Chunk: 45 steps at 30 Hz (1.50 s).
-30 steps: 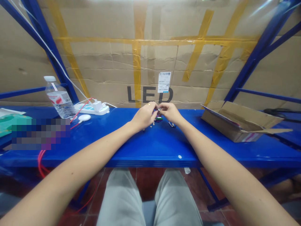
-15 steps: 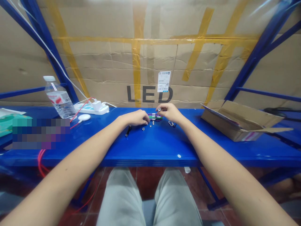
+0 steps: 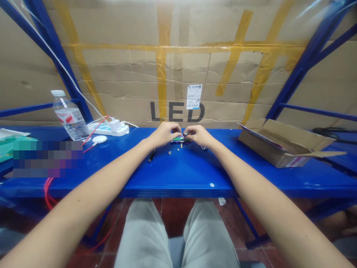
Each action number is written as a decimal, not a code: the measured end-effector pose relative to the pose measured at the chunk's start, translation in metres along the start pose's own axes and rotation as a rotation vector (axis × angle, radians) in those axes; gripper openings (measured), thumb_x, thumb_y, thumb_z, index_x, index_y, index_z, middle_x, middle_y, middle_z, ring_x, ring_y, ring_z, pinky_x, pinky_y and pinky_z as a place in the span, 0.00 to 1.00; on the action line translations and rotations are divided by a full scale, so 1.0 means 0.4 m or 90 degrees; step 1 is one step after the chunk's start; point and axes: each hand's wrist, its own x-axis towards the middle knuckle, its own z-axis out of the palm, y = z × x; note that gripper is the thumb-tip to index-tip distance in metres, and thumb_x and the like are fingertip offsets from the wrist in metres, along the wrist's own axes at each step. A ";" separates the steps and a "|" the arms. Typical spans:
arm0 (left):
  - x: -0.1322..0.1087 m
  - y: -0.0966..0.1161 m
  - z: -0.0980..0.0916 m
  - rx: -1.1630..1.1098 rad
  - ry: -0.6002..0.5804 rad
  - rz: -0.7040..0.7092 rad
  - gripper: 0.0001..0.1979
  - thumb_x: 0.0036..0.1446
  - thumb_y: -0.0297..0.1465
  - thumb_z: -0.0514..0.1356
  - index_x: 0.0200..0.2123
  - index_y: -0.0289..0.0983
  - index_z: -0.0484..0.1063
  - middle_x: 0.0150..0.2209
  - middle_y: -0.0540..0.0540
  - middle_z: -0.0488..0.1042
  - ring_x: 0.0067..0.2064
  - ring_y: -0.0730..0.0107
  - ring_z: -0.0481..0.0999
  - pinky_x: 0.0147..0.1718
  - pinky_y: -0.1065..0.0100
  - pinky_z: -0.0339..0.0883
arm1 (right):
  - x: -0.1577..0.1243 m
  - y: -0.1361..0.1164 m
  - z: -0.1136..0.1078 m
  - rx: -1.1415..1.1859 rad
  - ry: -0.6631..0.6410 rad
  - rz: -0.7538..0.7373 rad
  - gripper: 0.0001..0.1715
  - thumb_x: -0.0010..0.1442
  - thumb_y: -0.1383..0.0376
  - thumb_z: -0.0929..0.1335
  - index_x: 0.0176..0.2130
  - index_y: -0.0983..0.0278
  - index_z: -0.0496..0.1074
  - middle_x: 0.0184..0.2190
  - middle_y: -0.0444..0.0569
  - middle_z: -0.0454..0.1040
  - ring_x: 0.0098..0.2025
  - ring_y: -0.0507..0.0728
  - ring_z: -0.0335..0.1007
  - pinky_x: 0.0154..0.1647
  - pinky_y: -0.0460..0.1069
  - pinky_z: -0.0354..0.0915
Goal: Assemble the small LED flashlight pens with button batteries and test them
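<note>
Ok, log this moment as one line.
left hand: curled by coloured rods, grip unclear | right hand: holds round piece | table: small bits, black stick | right side: open box

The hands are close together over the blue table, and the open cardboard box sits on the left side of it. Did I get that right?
Almost! The open cardboard box is on the right side of the blue table, as the head view shows. The left hand and right hand are close together over it.
</note>
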 end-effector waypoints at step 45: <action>0.003 0.016 0.028 -0.016 0.110 0.029 0.03 0.56 0.25 0.62 0.32 0.36 0.77 0.32 0.47 0.79 0.34 0.71 0.76 0.35 0.69 0.67 | -0.009 -0.023 0.005 0.075 -0.037 0.084 0.04 0.47 0.73 0.70 0.27 0.65 0.72 0.22 0.43 0.73 0.24 0.51 0.67 0.24 0.46 0.65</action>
